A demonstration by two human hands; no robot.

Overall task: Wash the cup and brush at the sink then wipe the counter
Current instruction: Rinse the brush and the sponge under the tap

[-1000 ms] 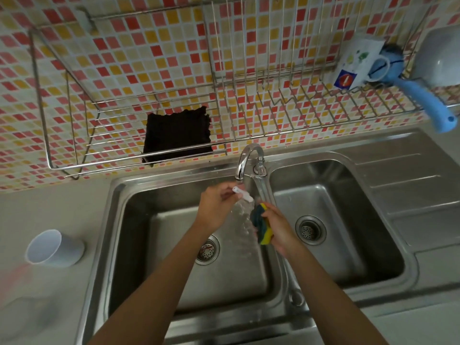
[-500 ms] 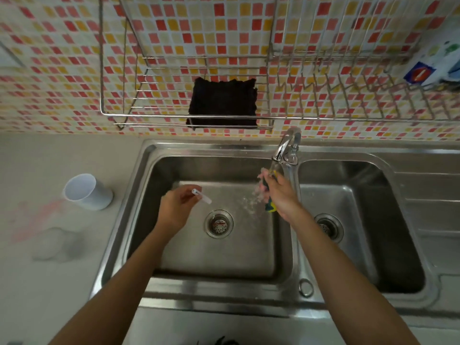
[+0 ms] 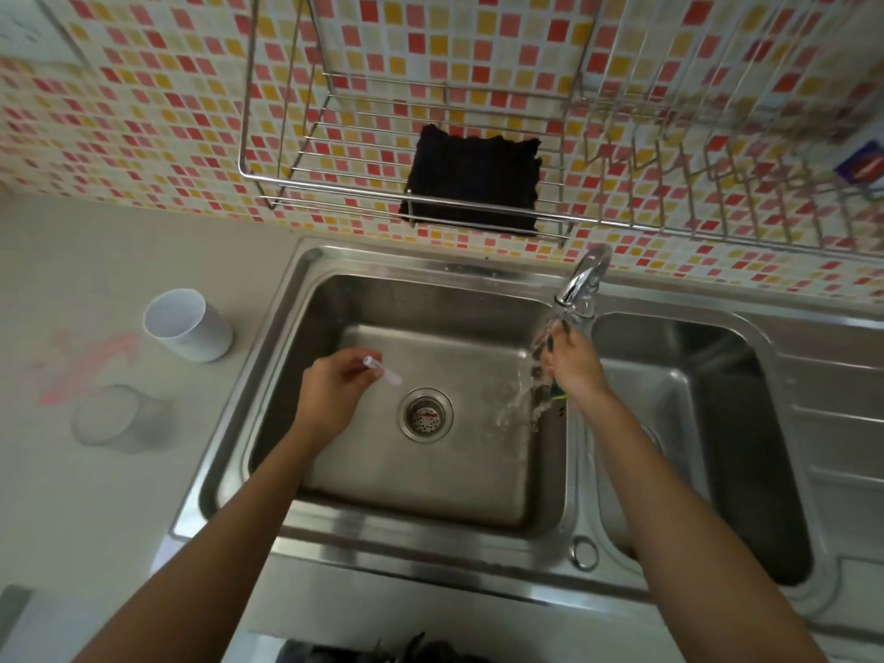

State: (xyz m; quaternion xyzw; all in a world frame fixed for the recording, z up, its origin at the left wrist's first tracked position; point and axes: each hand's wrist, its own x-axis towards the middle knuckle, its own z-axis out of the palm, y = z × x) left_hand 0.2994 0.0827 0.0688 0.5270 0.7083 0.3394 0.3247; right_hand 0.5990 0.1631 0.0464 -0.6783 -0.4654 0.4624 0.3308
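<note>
- Brush [image 3: 381, 370]: pinched by the left hand [image 3: 335, 392] over the sink's [image 3: 421, 543] left basin, clear of the stream.
- Sponge [image 3: 557, 398]: gripped by the right hand [image 3: 571, 363] under the running tap [image 3: 581, 275].
- Cup [image 3: 186, 325]: stood beside the sink's left edge. The rinsing step is judged in hand, and the cup is likely needed next.

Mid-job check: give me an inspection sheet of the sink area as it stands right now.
Surface: the grey counter carries a pink smear left of the sink.
Job's things: cup on the counter, untouched; brush held over the left basin.
Clutter: clear tumbler on the counter near the cup; black cloth on the wire rack.
Hands: left hand pinches the brush; right hand grips a sponge under the running tap.
Cables: nothing seen.
Surroundings: mosaic tile wall behind; second basin at right.
</note>
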